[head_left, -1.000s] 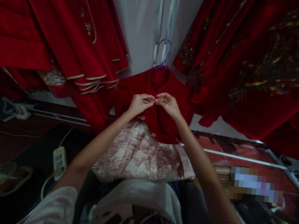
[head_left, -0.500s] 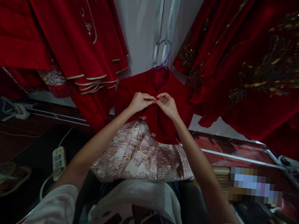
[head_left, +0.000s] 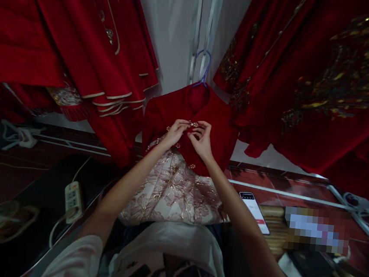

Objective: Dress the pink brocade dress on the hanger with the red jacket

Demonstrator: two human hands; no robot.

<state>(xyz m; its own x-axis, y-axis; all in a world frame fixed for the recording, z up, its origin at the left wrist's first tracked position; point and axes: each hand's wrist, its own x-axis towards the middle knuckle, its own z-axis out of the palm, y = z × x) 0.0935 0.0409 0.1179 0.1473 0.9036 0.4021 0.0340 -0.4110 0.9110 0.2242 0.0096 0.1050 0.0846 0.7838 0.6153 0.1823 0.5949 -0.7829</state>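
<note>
A red jacket [head_left: 221, 116] with jewelled fastenings hangs in front of me on a purple hanger [head_left: 205, 74]. At its upper front opening, my left hand [head_left: 176, 132] pinches one side of a beaded button clasp [head_left: 193, 124]. The fingers of my right hand [head_left: 202, 139] are closed on the clasp's other side, with the thumb lower down by the cloth. Whether the clasp's two halves are joined, I cannot tell. Below the jacket, a pale skirt [head_left: 173, 189] with a pink and gold floral pattern spreads across my lap.
Red garments [head_left: 112, 70] hang on the left, and gold-embroidered ones [head_left: 302, 132] on the right. A power strip [head_left: 73, 202] lies at the lower left. Beside my right forearm a phone [head_left: 255, 213] rests near a bamboo surface [head_left: 273, 234]. White rack bars [head_left: 290, 194] run low behind.
Both hands have moved slightly down, and the clasp now shows between them. My forearms have drawn inward, uncovering the phone at the right. The jacket front has shifted a little.
</note>
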